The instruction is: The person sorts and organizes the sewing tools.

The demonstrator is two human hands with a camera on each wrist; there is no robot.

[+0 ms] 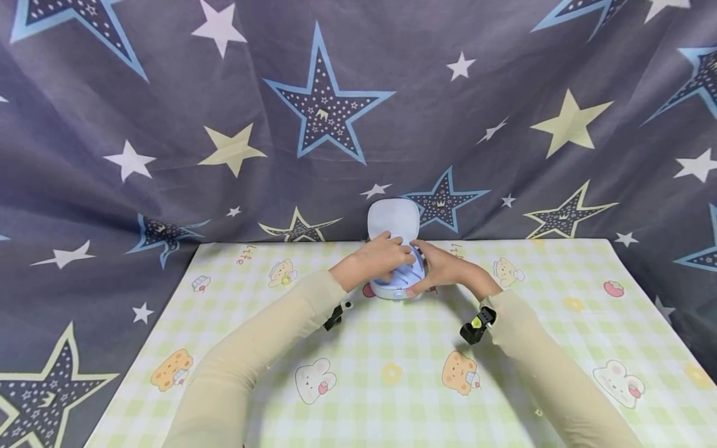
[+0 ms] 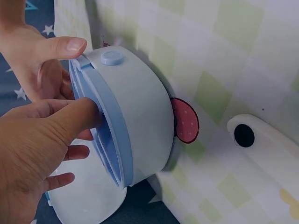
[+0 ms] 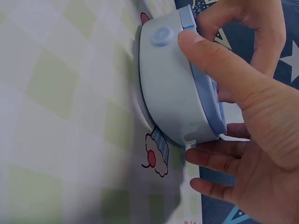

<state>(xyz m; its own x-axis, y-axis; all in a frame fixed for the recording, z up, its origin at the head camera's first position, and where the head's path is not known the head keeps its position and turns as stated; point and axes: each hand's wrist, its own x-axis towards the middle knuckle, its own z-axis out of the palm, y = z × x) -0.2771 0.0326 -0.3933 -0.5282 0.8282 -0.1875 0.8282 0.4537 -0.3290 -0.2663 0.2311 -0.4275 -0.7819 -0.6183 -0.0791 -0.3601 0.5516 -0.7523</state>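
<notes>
A small rounded box point(image 1: 396, 292) with pale walls and a front button point(image 2: 112, 58) stands near the table's back edge. Its whitish lid point(image 1: 393, 216) is raised at the back. Inside is a blue ridged insert point(image 1: 407, 274). My left hand point(image 1: 376, 256) reaches over the box from the left, with thumb and forefinger bent down into the blue insert; their tips are hidden. Its other fingers stretch out over the lid side. My right hand point(image 1: 442, 267) grips the box from the right, thumb point(image 3: 215, 58) on the front rim beside the button, fingers around the far side.
A checked cloth with printed cartoon figures covers the table point(image 1: 392, 348). Behind it hangs a dark curtain point(image 1: 358, 124) with stars. Both wrists carry small black camera mounts point(image 1: 478, 325) below the sleeves.
</notes>
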